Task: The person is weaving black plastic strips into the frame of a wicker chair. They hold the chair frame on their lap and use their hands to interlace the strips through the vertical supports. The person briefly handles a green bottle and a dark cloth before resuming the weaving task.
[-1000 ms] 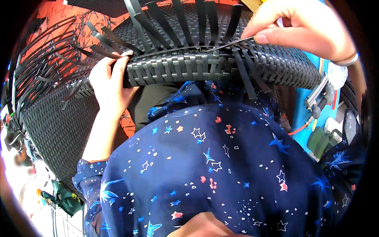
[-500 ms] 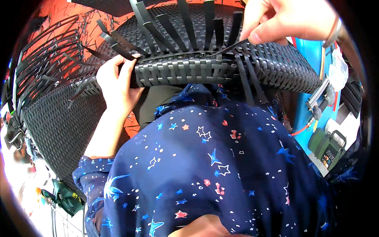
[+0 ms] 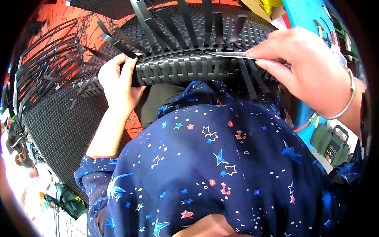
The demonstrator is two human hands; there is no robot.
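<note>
A black woven rattan panel [image 3: 177, 71] lies across my lap, its near edge thick and rolled. Several loose flat strips [image 3: 189, 27] stand up from along that edge. At the edge's left end, my left hand [image 3: 118, 79] is closed, thumb and finger pinching the weaving. On the right, my right hand [image 3: 302, 71] pinches a thin black rattan strip [image 3: 233, 54], which shines along its length and runs left into the edge near the middle. Two more strips [image 3: 246, 79] hang down below the edge, by my right hand. My right fingertips hide part of the held strip.
Another woven black piece [image 3: 67, 130] stands at the left, beside a bundle of loose strips [image 3: 47, 67]. Scraps litter the orange floor [image 3: 59, 12]. To the right are a blue surface [image 3: 306, 17] with tools on it and a green case [image 3: 331, 144].
My right hand has come down and to the right, drawing the strip lower, nearly level with the edge. My left hand keeps its hold at the same spot.
</note>
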